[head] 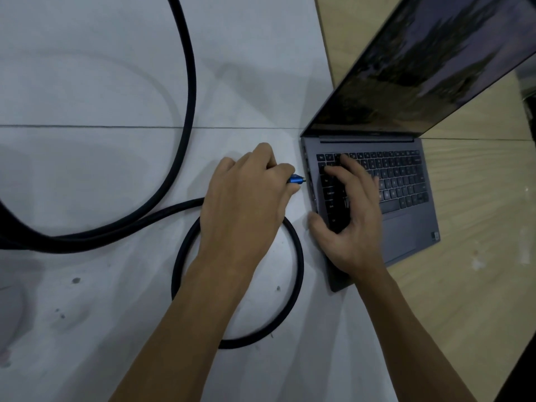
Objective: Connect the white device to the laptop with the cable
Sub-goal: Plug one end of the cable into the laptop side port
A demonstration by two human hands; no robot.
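A grey laptop (406, 227) stands open at the right, its dark screen tilted back. My left hand (249, 198) grips the blue plug (296, 179) of a thick black cable (185, 111), and the plug's metal tip points at the laptop's left side edge, a small gap away. The cable loops on the white surface under my left forearm and sweeps off to the left and up. My right hand (353, 210) lies flat on the left part of the keyboard, thumb at the laptop's left edge. No white device is in view.
The laptop sits where the white tabletop (87, 169) meets a light wooden surface (478, 198). A seam runs across the white top behind my hands. The cable's loop (295, 256) lies just left of the laptop's front corner.
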